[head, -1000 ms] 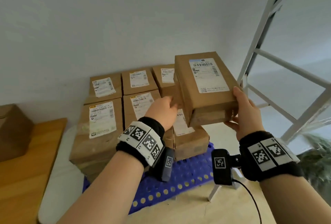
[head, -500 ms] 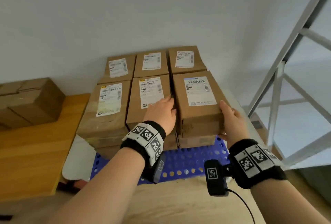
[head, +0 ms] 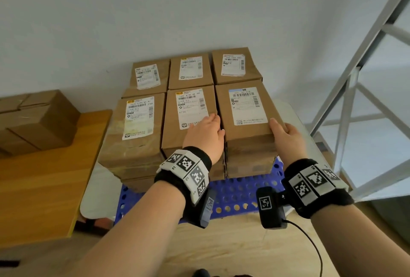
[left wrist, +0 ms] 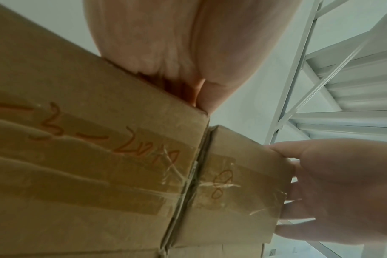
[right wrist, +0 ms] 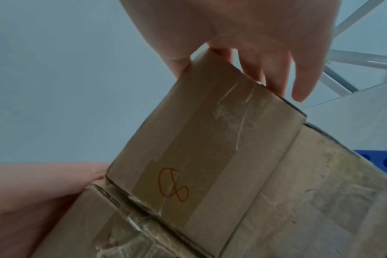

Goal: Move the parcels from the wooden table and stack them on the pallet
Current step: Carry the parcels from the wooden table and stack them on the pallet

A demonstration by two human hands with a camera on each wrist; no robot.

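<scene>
- Parcel (head: 246, 121) set on the front-right stack of the pallet (head: 239, 192), label up, flush against the middle parcel (head: 188, 119) on its left.
- Marked with an orange "8" on the taped end face (right wrist: 172, 185), seen also from the left wrist (left wrist: 223, 185).
- Right hand (head: 288, 137) at the parcel's near right corner, thumb laid on the top edge, fingers (right wrist: 274, 76) straight down the right side; touching, not clenched.
- Left hand (head: 206, 134) resting flat on the middle parcel, fingertips at the seam between the two boxes; fingers relaxed, gripping nothing.
- Six labelled parcels on top of the pile, in two rows of three, back row against the wall (head: 155, 10).
- Front-left parcel (head: 135, 126) standing a little apart from the middle one.
- Blue perforated pallet edge showing in front of the stacks.
- Wooden table (head: 44, 177) at left, with plain brown boxes (head: 37, 121) on its far end.
- Grey metal rack (head: 355, 90) at right.
- Black bands with square markers on both wrists.
</scene>
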